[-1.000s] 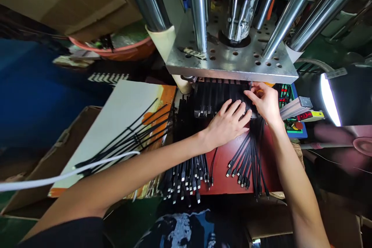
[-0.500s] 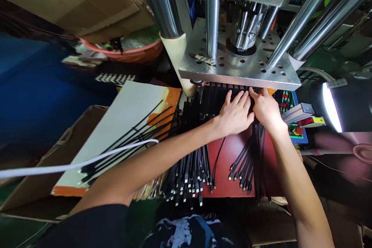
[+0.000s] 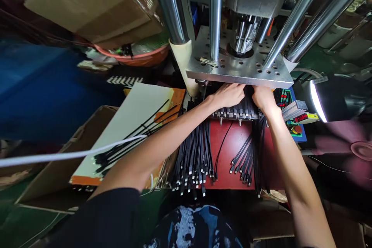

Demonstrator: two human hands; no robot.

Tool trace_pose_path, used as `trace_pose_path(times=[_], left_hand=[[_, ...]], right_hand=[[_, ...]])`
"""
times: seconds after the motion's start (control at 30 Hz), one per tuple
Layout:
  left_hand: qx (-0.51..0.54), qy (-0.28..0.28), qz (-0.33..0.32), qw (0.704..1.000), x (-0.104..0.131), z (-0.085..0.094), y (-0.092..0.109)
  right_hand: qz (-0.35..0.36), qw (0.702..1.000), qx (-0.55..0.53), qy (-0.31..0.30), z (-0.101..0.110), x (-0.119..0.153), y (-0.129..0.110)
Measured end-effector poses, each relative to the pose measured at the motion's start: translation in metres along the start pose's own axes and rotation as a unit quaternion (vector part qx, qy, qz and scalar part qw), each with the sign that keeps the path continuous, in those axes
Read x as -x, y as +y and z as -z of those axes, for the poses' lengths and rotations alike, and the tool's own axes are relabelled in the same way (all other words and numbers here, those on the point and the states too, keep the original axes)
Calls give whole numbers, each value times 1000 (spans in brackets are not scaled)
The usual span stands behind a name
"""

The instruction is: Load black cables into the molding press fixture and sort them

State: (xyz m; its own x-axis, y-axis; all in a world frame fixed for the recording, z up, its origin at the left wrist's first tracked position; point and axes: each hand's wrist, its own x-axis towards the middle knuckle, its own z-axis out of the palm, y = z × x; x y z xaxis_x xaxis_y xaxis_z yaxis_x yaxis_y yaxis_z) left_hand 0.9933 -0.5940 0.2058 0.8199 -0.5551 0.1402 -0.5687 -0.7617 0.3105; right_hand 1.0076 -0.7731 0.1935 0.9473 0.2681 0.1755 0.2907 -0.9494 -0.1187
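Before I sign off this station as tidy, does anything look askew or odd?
One thin black cable curves alone over the red tabletop, beside a dense bunch of black cables, so it looks stray. The flat white board also has irregular orange patches at its edges, possibly stains.

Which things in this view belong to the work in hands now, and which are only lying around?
Seemingly in the work:
black fixture, with left hand and right hand at it
metal plate above
black cables hanging nearby

Probably just around:
pink fan
orange basket
open cardboard box
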Motion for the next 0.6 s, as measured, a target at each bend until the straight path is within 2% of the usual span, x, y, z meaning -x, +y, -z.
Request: trace_pose_path(times=[0.03,0.1,0.13,0.17,0.2,0.23,0.27,0.3,0.33,0.37,0.4,0.47,0.53,0.57,0.6], left_hand=[[26,20,-30,999,27,8,3],[116,32,-53,991,103,23,12],[162,-1,-38,986,149,30,18],[204,-57,-5,977,197,35,23],[243,-117,47,962,245,37,28],[276,-176,101,939,289,35,32],[306,-226,145,914,329,29,34],[330,-267,203,883,362,18,35],[349,-297,260,850,387,2,35],[370,-298,311,823,405,-18,34],[385,-269,364,805,417,-40,33],[405,-167,460,773,422,-85,32],[430,-94,487,754,415,-119,31],[434,-69,497,748,410,-130,30],[433,-54,506,744,405,-138,30]], right_hand=[[-2,1000,-13,16,4,24,-1],[-5,995,-72,72,11,90,-1],[-12,987,-123,102,12,129,1],[-44,979,-157,119,9,171,3],[-116,965,-171,162,3,213,6],[-195,943,-174,205,-7,253,8],[-277,905,-170,273,-21,289,9],[-344,852,-164,359,-38,322,9],[-365,824,-212,376,-56,349,8],[-375,807,-246,385,-73,371,5],[-383,806,-270,362,-88,387,0],[-427,797,-279,324,-103,406,-11],[-479,777,-232,337,-93,406,-21],[-482,778,-213,343,-80,399,-25],[-457,798,-204,335,-63,387,-27]])
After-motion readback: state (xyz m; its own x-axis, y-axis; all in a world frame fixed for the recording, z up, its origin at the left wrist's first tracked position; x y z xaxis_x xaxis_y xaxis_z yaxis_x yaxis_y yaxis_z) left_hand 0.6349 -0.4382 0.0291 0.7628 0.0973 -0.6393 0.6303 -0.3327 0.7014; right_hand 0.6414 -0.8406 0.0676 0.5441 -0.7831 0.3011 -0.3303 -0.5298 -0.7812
